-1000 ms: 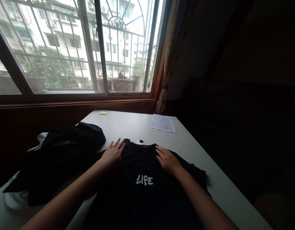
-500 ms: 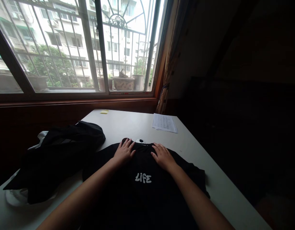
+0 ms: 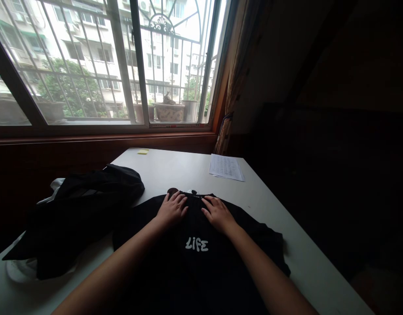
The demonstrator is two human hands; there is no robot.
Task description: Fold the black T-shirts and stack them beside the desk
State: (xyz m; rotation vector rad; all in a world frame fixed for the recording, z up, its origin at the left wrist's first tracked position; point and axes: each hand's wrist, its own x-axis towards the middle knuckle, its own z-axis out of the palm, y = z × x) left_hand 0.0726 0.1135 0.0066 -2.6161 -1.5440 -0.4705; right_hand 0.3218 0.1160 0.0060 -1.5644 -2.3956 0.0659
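A black T-shirt with white lettering lies spread on the white table, its collar toward the far side. My left hand rests palm down near the left of the collar, fingers spread on the cloth. To the right of the collar, my right hand lies on the fabric the same way, with its fingers apart. Just past the collar, a dark round object and a white round one with a black centre show in part; I cannot tell what they are.
A heap of black and white clothes covers the left of the table. Printed sheets lie at the far right corner and a yellow note at the far left. A barred window and a tied curtain stand behind.
My right hand has shifted slightly left, toward the collar, and my left hand slightly right. Less of the white round object shows. The T-shirt stays spread out.
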